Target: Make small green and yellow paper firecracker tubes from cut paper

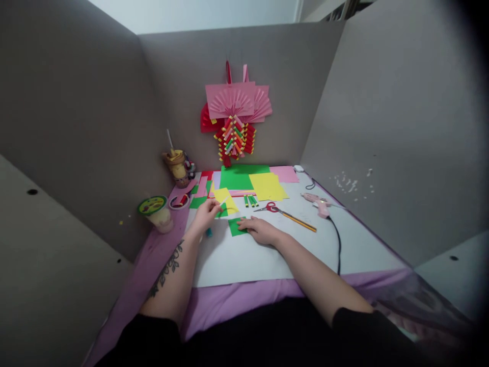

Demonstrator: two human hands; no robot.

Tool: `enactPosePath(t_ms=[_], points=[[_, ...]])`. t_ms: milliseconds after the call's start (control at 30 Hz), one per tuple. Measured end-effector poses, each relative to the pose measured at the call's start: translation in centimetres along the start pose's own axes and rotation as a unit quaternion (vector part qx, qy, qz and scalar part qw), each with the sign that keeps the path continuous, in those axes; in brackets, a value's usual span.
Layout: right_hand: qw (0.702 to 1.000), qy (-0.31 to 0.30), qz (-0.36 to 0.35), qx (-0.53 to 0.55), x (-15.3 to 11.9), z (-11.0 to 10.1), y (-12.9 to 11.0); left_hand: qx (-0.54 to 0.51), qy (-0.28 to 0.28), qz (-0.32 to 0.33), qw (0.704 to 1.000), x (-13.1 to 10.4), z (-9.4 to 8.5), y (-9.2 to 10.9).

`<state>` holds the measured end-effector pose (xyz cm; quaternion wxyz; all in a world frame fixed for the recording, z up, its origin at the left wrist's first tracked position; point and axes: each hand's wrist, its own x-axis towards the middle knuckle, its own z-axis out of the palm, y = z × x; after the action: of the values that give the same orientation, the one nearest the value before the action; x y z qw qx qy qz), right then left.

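My left hand (pixel 207 213) pinches a thin white stick (pixel 225 201) above a yellow sheet (pixel 231 203) and green paper. On the white board (pixel 237 265), a small green paper square (pixel 235 228) lies under the fingertips of my right hand (pixel 260 229), whose fingers are stretched out flat. Several green rolls with yellow ends (pixel 251 201) lie beyond my right hand, near red-handled scissors (pixel 271 207) and a striped pencil (pixel 298 221). A small blue-green item (pixel 209 232) is beside my left wrist.
At the right lies a pink glue gun (pixel 319 203) with a black cord. Lidded tub (pixel 158 214), small bowl (pixel 179 202) and brown cup (pixel 178 165) stand left. Coloured sheets (pixel 240 178) lie behind; paper decorations (pixel 234 109) hang on the back panel.
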<state>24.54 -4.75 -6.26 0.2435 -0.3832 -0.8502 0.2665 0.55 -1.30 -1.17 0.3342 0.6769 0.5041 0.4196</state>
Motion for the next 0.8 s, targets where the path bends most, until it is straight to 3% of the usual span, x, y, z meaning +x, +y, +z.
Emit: enactPosePath(t_ms=[100,167,267,333,533,800], points=[[1.0,0.03,-0.007,-0.007,0.3,-0.3,-0.2,-0.071,-0.043,-0.02,0.996,-0.7,1.7,0.9],[0.993,0.118,-0.012,-0.011,0.4,-0.6,-0.7,-0.066,-0.063,-0.026,0.995,-1.1,2.3,1.4],[0.958,0.285,-0.01,-0.013,0.5,-0.8,-1.5,-0.023,-0.072,-0.004,0.997,-1.7,3.0,2.0],[0.941,0.339,-0.012,-0.021,0.6,-0.8,-1.9,0.02,-0.072,0.023,0.997,-2.1,3.5,2.2],[0.931,0.358,-0.032,-0.069,0.7,-0.8,-2.0,0.083,-0.087,0.062,0.991,-2.7,4.5,2.1],[0.903,0.405,-0.099,-0.107,0.8,-0.7,-1.9,0.127,-0.096,0.075,0.984,-2.8,4.6,1.9]])
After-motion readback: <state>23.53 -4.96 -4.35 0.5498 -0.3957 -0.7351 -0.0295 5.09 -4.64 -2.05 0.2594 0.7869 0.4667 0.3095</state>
